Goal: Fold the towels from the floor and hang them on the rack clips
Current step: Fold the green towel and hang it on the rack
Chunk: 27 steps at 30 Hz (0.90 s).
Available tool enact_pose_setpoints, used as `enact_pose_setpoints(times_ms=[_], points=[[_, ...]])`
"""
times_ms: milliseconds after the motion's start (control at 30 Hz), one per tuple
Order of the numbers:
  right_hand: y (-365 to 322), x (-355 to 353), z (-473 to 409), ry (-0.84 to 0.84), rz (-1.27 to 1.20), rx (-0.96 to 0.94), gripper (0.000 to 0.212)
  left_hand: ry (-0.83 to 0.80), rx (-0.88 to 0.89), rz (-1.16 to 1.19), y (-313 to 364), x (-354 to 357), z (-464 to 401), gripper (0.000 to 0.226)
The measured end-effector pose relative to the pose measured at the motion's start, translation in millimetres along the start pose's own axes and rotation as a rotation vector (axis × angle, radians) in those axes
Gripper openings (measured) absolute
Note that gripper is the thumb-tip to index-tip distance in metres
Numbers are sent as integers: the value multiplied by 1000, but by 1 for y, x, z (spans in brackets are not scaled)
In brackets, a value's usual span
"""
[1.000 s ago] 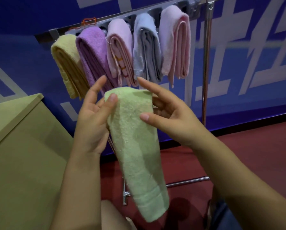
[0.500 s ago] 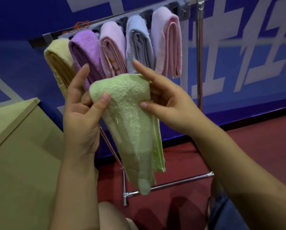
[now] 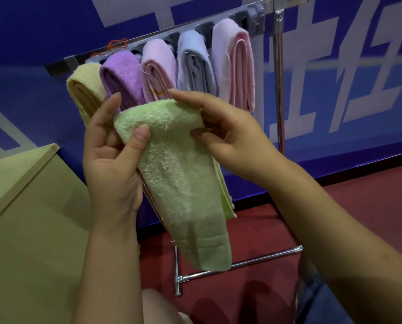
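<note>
A folded light green towel [image 3: 183, 183] hangs down between both hands in front of the rack. My left hand [image 3: 112, 164] pinches its top left fold between thumb and fingers. My right hand [image 3: 228, 136] pinches the top right fold, thumb in front, fingers behind. On the metal rack bar [image 3: 195, 31] hang several folded towels: yellow [image 3: 83, 94], purple [image 3: 121, 76], pink [image 3: 158, 69], pale blue [image 3: 195, 64] and a larger pink one [image 3: 236, 64]. One grey clip [image 3: 257, 21] at the bar's right end holds nothing.
A tan cardboard box [image 3: 31, 218] stands at the left. The rack's chrome upright [image 3: 279, 90] and floor bar [image 3: 242, 265] stand on red floor in front of a blue wall. My knee shows at the bottom edge.
The green towel's lower half has been folded up, so it hangs shorter. Both hands have kept their pinch on the top fold, which has widened between them.
</note>
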State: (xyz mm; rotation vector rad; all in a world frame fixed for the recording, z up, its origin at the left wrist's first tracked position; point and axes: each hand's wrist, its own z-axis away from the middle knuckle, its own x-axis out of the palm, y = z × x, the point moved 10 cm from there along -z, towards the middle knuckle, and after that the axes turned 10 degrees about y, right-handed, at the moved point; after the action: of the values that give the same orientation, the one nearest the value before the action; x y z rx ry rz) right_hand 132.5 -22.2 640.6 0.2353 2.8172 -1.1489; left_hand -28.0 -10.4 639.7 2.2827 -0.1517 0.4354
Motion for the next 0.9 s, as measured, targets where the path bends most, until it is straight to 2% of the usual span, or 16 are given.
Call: enact_pose_setpoints(times_ms=[167,333,500,633,700,800,900], points=[[-9,-8,-2,11,69,-56,52,20,103,-72,14,0,3,42],[-16,-9,-2,98,137,-166,48,27,167,-82,24,2,1,43],[-18,-11,-3,147,171,-171,47,17,242,-193,32,7,3,41],[-25,-21,-6,241,349,-194,42,-56,190,-172,33,19,-6,40],[-26,-27,-10,260,360,-164,37,-102,144,-147,31,25,-12,39],[-32,-15,-16,66,220,-99,40,-165,68,-118,24,35,-18,38],[-38,2,-22,-160,233,-71,45,-207,-27,-43,16,39,-23,38]])
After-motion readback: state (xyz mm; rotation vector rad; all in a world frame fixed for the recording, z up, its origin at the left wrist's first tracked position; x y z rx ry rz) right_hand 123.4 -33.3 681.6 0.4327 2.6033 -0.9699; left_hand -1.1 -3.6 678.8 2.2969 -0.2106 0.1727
